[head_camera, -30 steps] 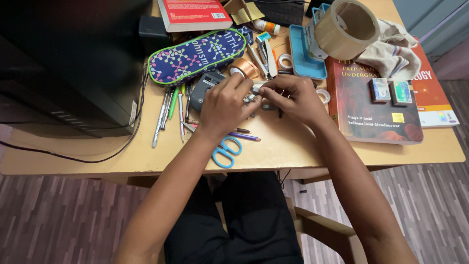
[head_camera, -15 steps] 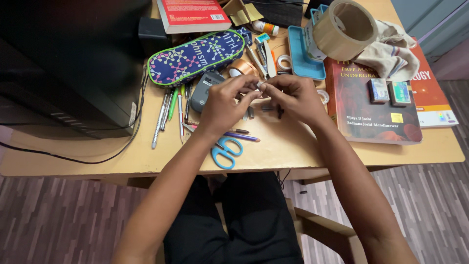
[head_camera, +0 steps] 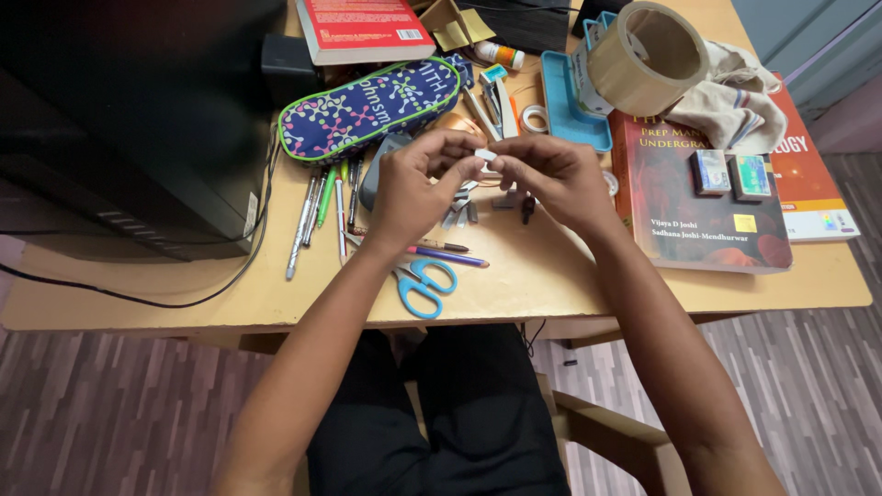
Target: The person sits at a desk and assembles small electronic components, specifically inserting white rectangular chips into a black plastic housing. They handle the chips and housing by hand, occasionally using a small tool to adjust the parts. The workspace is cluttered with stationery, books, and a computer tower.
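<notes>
A small, pale, blocky piece (head_camera: 484, 154) was pinched between the fingertips of the left hand (head_camera: 415, 188) and the right hand (head_camera: 551, 179), held just above the wooden desk (head_camera: 551, 276); blue-handled scissors (head_camera: 421, 279) lay nearby, and a patterned pencil case (head_camera: 367, 106) beyond.

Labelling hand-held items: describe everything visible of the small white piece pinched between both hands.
The small white piece is tiny, pale and roughly blocky; its material and any parts are too small to tell. It is held above the wooden desk, pinched between the fingertips of the left hand and the right hand, which meet around it. Only its top face shows; the rest is hidden by fingers. Below it on the desk lie several small metal pieces.
</notes>
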